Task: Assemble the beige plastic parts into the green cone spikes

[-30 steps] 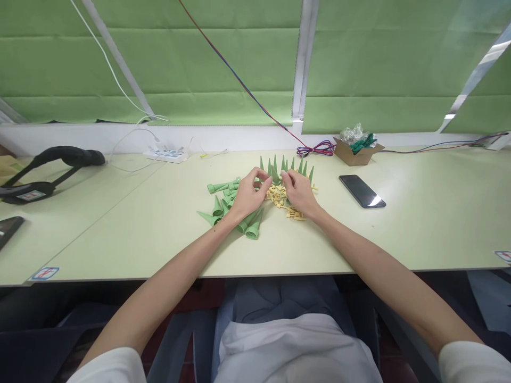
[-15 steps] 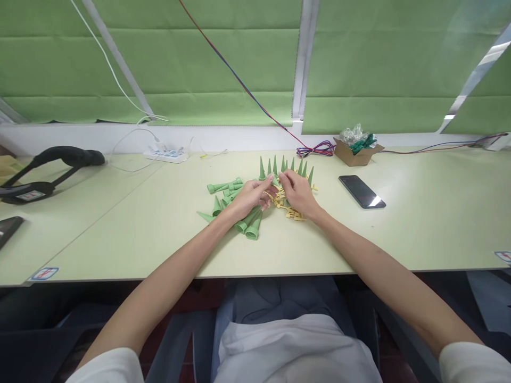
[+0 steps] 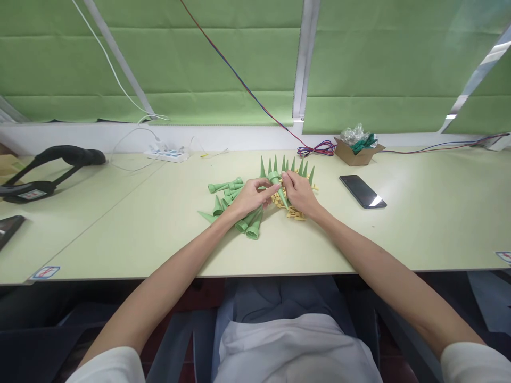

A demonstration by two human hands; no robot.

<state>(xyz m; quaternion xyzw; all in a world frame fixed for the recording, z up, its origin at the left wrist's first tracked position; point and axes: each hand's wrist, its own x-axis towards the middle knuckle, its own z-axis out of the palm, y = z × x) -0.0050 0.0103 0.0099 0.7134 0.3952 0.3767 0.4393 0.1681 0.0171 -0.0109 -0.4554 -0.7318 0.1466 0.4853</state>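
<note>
A hollow green plastic spike (image 3: pixel 275 178), cone-shaped with a wide collar, is held tilted, collar up and point down to the right. My left hand (image 3: pixel 252 196) is closed on it, thumb across its side. My right hand (image 3: pixel 298 192) is closed right beside it, thumb and fingertips pinched near the collar; whatever is between them is hidden. Under and between the hands lies a heap of small yellow plastic pieces (image 3: pixel 295 214). More loose green spikes (image 3: pixel 253 231) lie around my left hand. Behind both hands, several green spikes (image 3: pixel 262 167) stand point up in a row.
A black phone (image 3: pixel 362 191) lies to the right. Behind it stands a small cardboard box (image 3: pixel 357 156) with clear plastic and green material, next to a coiled red-and-blue cable (image 3: pixel 316 149). At left are a power strip (image 3: pixel 166 154) and a black strap-like device (image 3: pixel 51 173).
The green spike has swung into view between my hands, collar up and point down. My left thumb has moved lower along its side; my right hand has stayed nearly in place.
</note>
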